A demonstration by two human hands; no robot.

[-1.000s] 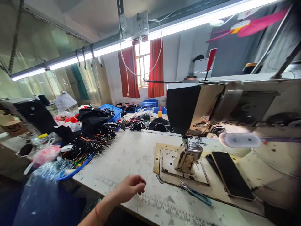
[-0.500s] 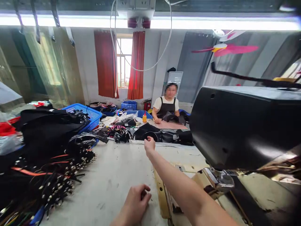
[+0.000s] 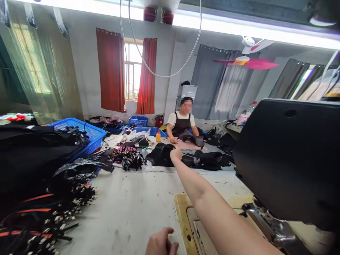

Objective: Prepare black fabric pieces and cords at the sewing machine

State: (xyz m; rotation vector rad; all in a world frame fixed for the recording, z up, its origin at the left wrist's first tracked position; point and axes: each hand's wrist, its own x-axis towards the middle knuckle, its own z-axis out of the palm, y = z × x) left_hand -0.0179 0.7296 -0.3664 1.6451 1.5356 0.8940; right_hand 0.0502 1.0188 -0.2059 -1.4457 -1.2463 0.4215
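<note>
My right hand (image 3: 176, 154) stretches far forward across the table. Its fingers are closed on the edge of a black fabric piece (image 3: 160, 154), which curves up beside the hand. More black pieces (image 3: 209, 160) lie just to the right of that hand, along the table's far edge. Low in the view, my left hand (image 3: 161, 243) is over the white tabletop (image 3: 130, 205), with thumb and forefinger apart and nothing between them. The lower part of this hand is cut off by the frame.
A black sewing machine head (image 3: 289, 159) fills the right side, above its cream bed (image 3: 183, 212). At left are a heap of black straps (image 3: 53, 212) and a blue basket (image 3: 90, 136). Across the table a co-worker (image 3: 183, 122) sits near a yellow bottle (image 3: 158, 136).
My right hand has closed on the black fabric piece, whose edge now stands raised. The view has shifted, and my left hand sits lower in it.
</note>
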